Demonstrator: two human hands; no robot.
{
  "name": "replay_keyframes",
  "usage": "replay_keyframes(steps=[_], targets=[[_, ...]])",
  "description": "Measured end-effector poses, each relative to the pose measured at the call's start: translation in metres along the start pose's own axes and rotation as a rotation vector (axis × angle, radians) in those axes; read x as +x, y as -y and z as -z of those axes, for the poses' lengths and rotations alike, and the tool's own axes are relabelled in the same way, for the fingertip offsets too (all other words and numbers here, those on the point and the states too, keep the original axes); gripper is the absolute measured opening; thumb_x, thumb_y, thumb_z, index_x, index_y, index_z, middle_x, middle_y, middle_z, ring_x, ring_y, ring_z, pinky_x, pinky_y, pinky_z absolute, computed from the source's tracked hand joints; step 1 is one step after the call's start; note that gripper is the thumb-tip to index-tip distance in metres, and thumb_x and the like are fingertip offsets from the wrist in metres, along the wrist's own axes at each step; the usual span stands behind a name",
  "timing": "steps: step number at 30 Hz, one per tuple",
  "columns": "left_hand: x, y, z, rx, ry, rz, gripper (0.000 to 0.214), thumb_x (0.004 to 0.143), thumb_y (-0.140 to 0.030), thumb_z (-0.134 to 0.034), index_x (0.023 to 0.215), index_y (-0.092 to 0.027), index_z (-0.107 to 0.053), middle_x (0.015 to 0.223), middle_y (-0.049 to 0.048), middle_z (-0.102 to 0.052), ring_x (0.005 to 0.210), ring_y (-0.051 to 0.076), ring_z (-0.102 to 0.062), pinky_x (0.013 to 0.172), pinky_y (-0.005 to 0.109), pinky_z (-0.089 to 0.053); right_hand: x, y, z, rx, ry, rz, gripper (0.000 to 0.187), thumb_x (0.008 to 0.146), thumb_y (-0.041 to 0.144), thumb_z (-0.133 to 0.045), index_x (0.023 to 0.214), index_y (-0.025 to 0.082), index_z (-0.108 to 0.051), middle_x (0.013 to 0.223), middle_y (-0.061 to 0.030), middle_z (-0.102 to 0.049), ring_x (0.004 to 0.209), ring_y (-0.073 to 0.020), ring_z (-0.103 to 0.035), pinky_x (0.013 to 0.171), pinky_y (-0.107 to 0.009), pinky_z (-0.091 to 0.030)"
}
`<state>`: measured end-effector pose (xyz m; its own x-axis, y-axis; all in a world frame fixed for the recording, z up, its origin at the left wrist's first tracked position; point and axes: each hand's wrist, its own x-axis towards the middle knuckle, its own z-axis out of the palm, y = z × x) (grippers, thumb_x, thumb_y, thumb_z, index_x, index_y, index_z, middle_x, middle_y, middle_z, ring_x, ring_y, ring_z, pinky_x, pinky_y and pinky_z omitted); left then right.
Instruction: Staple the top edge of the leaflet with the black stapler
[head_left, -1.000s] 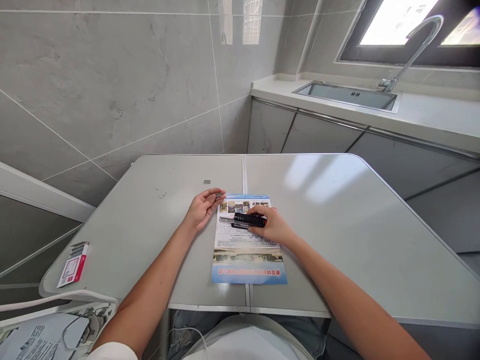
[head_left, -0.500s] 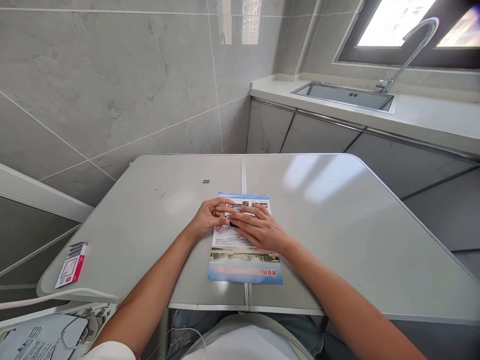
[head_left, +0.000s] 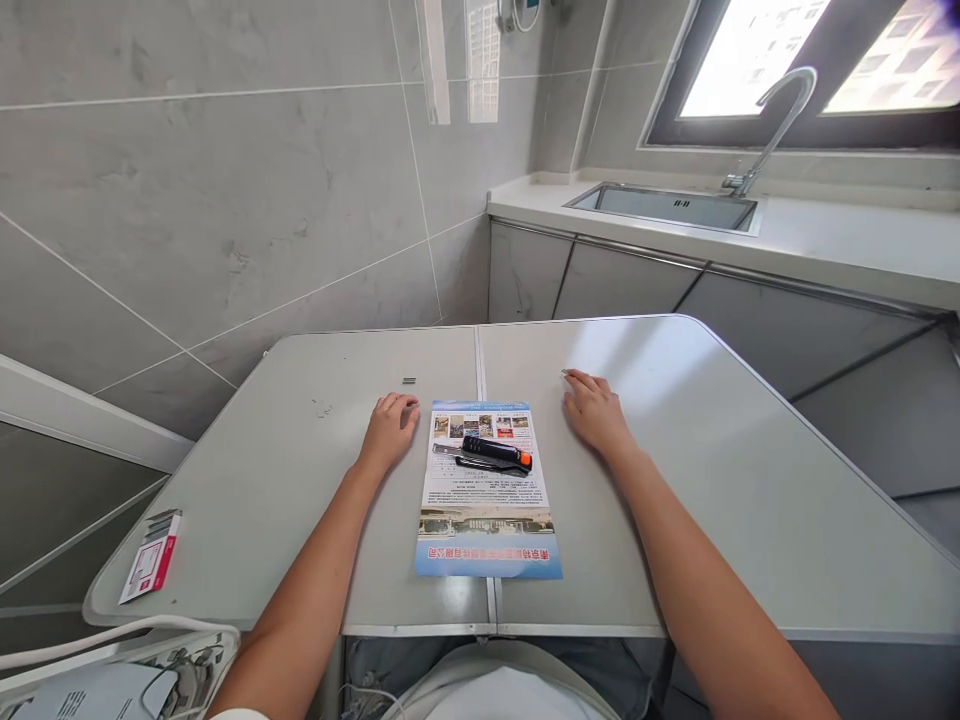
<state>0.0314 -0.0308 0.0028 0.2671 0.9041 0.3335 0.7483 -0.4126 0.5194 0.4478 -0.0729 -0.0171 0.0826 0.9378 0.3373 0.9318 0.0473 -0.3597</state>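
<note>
A printed leaflet lies flat in the middle of the grey folding table. On its upper part rests a black stapler with an orange end, lying on its side. My left hand rests palm down on the table just left of the leaflet, fingers loosely curled, holding nothing. My right hand lies flat on the table to the right of the leaflet, fingers stretched out, empty. A small strip of staples sits on the table just beyond my left hand.
A red and white staple box lies near the table's left front corner. A counter with a sink and tap runs along the right wall. Papers and cables lie below the table's left edge.
Both hands have left the stapler and moved apart to the table on either side of the leaflet. The stapler now lies alone on the leaflet. The camera tilted slightly.
</note>
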Motion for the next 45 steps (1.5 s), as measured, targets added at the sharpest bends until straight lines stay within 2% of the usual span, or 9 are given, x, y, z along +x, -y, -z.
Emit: replay_keyframes(steps=[6,9,12,20,24,26,31,36,45], targets=[[0.016,0.006,-0.009,0.048,-0.075,0.037,0.030,0.096,-0.025,-0.051,0.118,-0.020,-0.072,0.126,0.0179,-0.065,0.122,0.036,-0.057,0.113,0.054,-0.042,-0.001,0.007,-0.009,-0.101,0.104,0.000,0.047,0.105,0.034,-0.039,0.144,0.020,-0.060,0.164,-0.0156,-0.049,0.139,-0.0418,-0.048,0.106,-0.070,-0.044],[0.033,0.015,-0.014,-0.040,-0.076,0.035,0.040,0.096,-0.024,-0.051,0.132,-0.017,-0.065,0.144,0.0191,-0.060,0.140,0.036,-0.049,0.124,0.054,-0.034,0.001,0.014,-0.005,0.001,0.009,0.033,0.043,0.104,0.037,-0.046,0.140,0.019,-0.062,0.168,-0.0167,-0.041,0.140,-0.0420,-0.047,0.106,-0.068,-0.047],[0.043,0.023,-0.022,-0.081,-0.050,0.063,0.043,0.095,-0.023,-0.051,0.136,-0.016,-0.063,0.150,0.0192,-0.058,0.148,0.035,-0.045,0.128,0.056,-0.028,-0.003,0.033,-0.001,0.236,-0.143,0.146,0.032,0.104,0.036,-0.051,0.125,0.021,-0.069,0.153,-0.0173,-0.054,0.127,-0.0348,-0.056,0.110,-0.061,-0.048],[0.024,0.000,-0.023,0.063,-0.105,0.175,0.021,0.099,-0.023,-0.048,0.085,-0.023,-0.063,0.097,0.0169,-0.071,0.108,0.035,-0.062,0.099,0.049,-0.049,-0.039,0.101,0.012,0.594,-0.001,0.529,0.022,0.105,0.039,-0.059,0.119,0.027,-0.072,0.125,-0.0116,-0.065,0.111,-0.0264,-0.063,0.098,-0.046,-0.056],[0.007,-0.017,-0.019,-0.230,-0.167,0.196,0.020,0.103,-0.028,-0.048,0.109,-0.023,-0.066,0.090,0.0068,-0.070,0.085,0.023,-0.065,0.084,0.038,-0.052,-0.045,0.110,0.009,0.539,0.232,0.583,0.054,0.092,0.051,-0.078,0.138,0.025,-0.063,0.129,-0.0131,-0.068,0.115,-0.0300,-0.065,0.100,-0.047,-0.055],[0.002,-0.020,-0.021,-0.484,-0.153,0.228,0.024,0.105,-0.036,-0.049,0.113,-0.023,-0.067,0.089,0.0036,-0.069,0.069,0.016,-0.060,0.072,0.031,-0.051,-0.046,0.110,0.002,0.491,0.277,0.542,0.050,0.093,0.043,-0.078,0.137,0.025,-0.062,0.121,-0.0116,-0.072,0.112,-0.0301,-0.067,0.098,-0.046,-0.055],[0.001,-0.023,-0.025,-0.722,-0.123,0.270,0.035,0.094,-0.051,-0.070,0.110,-0.019,-0.074,0.096,0.0057,-0.073,0.070,0.013,-0.061,0.069,0.028,-0.053,-0.050,0.104,-0.010,0.580,0.153,0.466,0.035,0.098,0.031,-0.071,0.132,0.026,-0.063,0.116,-0.0087,-0.075,0.105,-0.0268,-0.071,0.092,-0.042,-0.057],[-0.005,-0.043,-0.017,-0.700,-0.099,0.167,0.041,0.101,-0.049,-0.064,0.130,-0.021,-0.065,0.108,0.0091,-0.079,0.088,0.019,-0.072,0.085,0.036,-0.059,-0.043,0.091,-0.006,0.544,-0.038,0.432,0.033,0.099,0.027,-0.068,0.131,0.026,-0.062,0.109,-0.0081,-0.075,0.100,-0.0271,-0.071,0.087,-0.042,-0.058],[-0.010,-0.066,-0.013,0.019,0.007,-0.405,0.016,0.106,-0.026,-0.058,0.111,-0.024,-0.073,0.115,0.0086,-0.074,0.104,0.024,-0.061,0.094,0.042,-0.047,-0.044,0.091,-0.005,0.466,-0.059,0.519,0.032,0.099,0.027,-0.066,0.131,0.025,-0.061,0.111,-0.0093,-0.076,0.097,-0.0274,-0.070,0.084,-0.042,-0.058]])
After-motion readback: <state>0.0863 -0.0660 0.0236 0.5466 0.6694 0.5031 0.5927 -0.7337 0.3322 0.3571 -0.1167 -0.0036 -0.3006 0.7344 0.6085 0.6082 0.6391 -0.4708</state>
